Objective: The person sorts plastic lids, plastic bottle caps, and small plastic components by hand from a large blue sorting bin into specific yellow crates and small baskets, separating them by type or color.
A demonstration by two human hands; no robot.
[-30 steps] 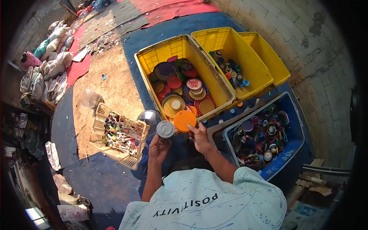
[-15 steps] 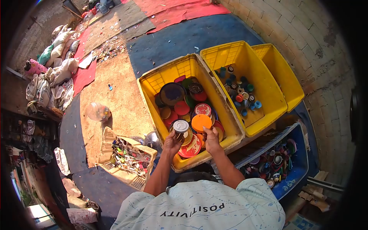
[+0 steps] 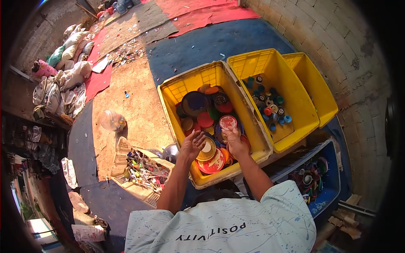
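Over the near part of a yellow crate (image 3: 261, 135) of plastic lids, my left hand (image 3: 192, 145) is open, palm turned up, with nothing in it. My right hand (image 3: 236, 144) closes its fingers on the near edge of a red lid with a whitish worn top (image 3: 228, 122). Below and between the hands lie a yellow lid with a pale centre (image 3: 206, 149) and a red-and-white lid (image 3: 211, 162). Farther back in the crate are a large dark lid (image 3: 195, 103), a red lid (image 3: 205, 119) and an orange lid (image 3: 211, 90).
To the right stand a yellow crate (image 3: 301, 126) with small caps and another yellow crate (image 3: 322, 97). A blue crate (image 3: 333, 185) of mixed caps is at lower right. On the left are a cream basket (image 3: 122, 162), a clear plastic container (image 3: 112, 121) and sacks (image 3: 74, 40).
The pale grey lid has left my left hand, which has opened. My right hand has let go of the orange lid and moved to the red one. The view has shifted slightly.
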